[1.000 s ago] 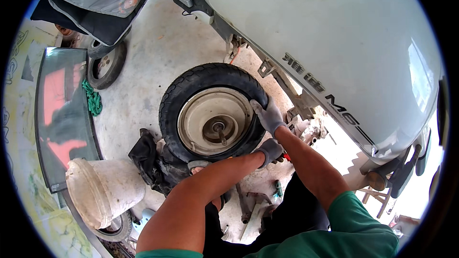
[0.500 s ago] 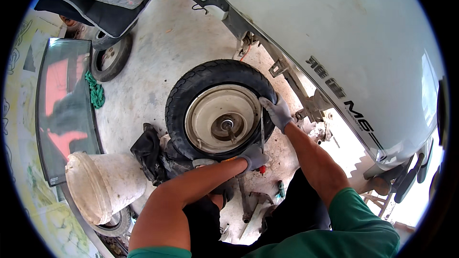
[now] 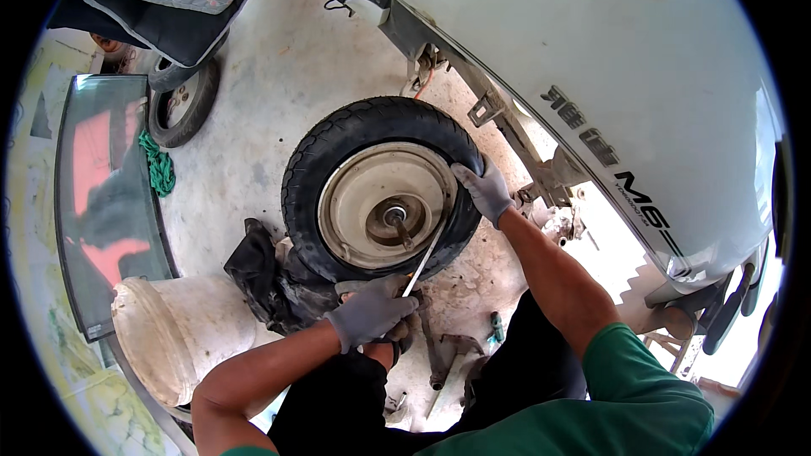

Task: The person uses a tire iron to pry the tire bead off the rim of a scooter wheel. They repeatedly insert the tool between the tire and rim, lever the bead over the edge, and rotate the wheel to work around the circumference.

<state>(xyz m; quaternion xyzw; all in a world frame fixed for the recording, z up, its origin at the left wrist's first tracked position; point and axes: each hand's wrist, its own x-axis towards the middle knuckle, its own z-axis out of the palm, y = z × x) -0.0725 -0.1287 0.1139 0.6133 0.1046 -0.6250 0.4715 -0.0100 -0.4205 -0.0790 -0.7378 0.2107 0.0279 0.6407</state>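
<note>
A black tyre (image 3: 308, 152) on a cream metal wheel rim (image 3: 355, 177) lies flat before me, with a metal axle (image 3: 402, 228) sticking up from its hub. My left hand (image 3: 372, 312), in a grey glove, is closed at the near edge of the tyre around a long screwdriver (image 3: 425, 260). Its silver shaft crosses the sidewall and the tip meets the rim's right edge. The handle is hidden in the glove. My right hand (image 3: 488, 192), also gloved, grips the tyre's right side, thumb on the sidewall and fingers over the tread.
A white vehicle body panel (image 3: 541, 25) with a bare frame below fills the right. At left stand a dirty white bucket (image 3: 211, 312), black cloth (image 3: 253, 274) and a glass pane (image 3: 110, 203). Another wheel (image 3: 190, 105) lies beyond, and a metal part (image 3: 456, 363) lies near my legs.
My left hand has shifted left and nearer to me, swinging the screwdriver from nearly upright in view to a slant. My right hand keeps its hold on the tyre. The view has shifted slightly.
</note>
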